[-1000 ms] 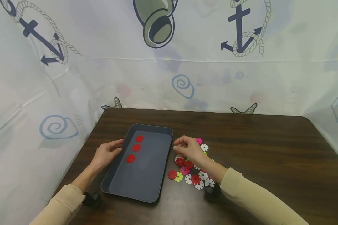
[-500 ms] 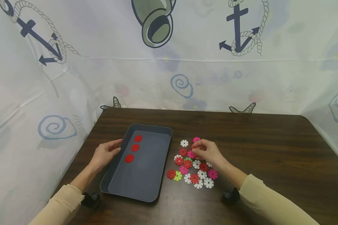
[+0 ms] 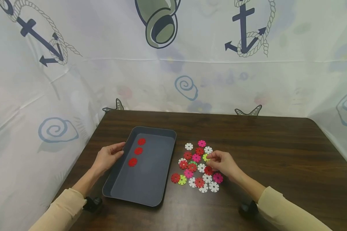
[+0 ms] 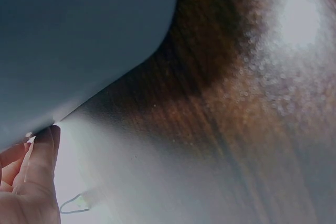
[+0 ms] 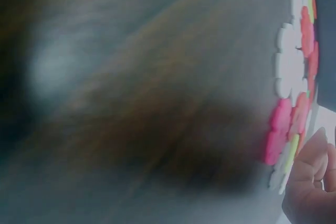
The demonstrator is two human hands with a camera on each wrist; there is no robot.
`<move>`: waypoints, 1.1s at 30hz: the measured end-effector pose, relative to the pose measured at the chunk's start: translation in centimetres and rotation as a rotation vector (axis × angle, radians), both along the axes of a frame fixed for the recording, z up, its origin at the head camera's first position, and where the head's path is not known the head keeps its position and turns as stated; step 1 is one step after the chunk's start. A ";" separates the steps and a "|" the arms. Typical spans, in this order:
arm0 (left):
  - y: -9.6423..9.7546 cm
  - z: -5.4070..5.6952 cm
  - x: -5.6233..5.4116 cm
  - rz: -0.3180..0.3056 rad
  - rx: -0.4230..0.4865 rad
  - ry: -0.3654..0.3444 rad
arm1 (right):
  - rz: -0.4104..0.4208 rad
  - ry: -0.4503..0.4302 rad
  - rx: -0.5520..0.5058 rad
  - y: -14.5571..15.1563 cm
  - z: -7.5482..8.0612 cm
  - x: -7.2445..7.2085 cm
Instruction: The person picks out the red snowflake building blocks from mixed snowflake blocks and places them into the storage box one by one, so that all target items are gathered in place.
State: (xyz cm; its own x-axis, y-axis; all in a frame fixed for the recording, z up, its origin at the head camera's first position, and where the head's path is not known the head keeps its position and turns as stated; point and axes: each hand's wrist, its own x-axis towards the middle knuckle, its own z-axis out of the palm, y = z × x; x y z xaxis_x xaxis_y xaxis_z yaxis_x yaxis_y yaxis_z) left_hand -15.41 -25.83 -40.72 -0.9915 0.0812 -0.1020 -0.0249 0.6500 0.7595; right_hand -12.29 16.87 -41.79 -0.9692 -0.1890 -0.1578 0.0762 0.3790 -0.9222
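My left hand rests at the left rim of a dark grey baking tray, with fingertips and thumb against its edge; the left wrist view shows those fingers meeting the tray's side. Three red notched discs lie in a row inside the tray. To its right is a loose cluster of flat notched discs in white, red, pink, yellow and green. My right hand hovers at the cluster's right side, fingers bent, tips overlapping a yellow disc and just above a red disc. No disc shows lifted between them.
The dark wooden table carries everything. A white curtain with printed anchors and shells hangs behind and to the left. A pink disc lies near my right wrist. Black devices sit on both wrists.
My right hand has moved right and slightly down, from beside the tray to the cluster's right side, uncovering several discs. My left hand and the tray hold their place.
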 end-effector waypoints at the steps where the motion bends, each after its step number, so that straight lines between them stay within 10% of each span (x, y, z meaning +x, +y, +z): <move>1: 0.0 0.0 0.0 -0.001 -0.002 0.001 | 0.009 0.011 0.021 0.1 -0.1 0.1; 33: 0.0 -0.1 0.1 0.002 0.013 0.004 | 0.151 0.192 0.326 0.3 -0.7 0.7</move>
State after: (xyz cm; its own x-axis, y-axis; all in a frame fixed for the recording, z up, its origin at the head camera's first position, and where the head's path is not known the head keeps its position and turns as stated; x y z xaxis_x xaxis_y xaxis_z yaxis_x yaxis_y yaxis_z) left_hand -15.34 -25.81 -40.77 -0.9921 0.0801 -0.0965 -0.0230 0.6401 0.7679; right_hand -11.57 17.17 -42.51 -0.9522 -0.3010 -0.0518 -0.1642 0.6476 -0.7441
